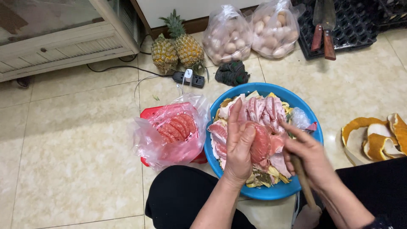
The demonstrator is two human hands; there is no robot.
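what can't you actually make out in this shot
Head view only:
- Tool blade: the right hand grips a wooden handle; its working end is hidden behind the fingers.
- Pomelo segment: the left hand covers its near side.
- Blue basin: its bottom is buried under peel and pith.
- Loose peel: cut off by the right edge.
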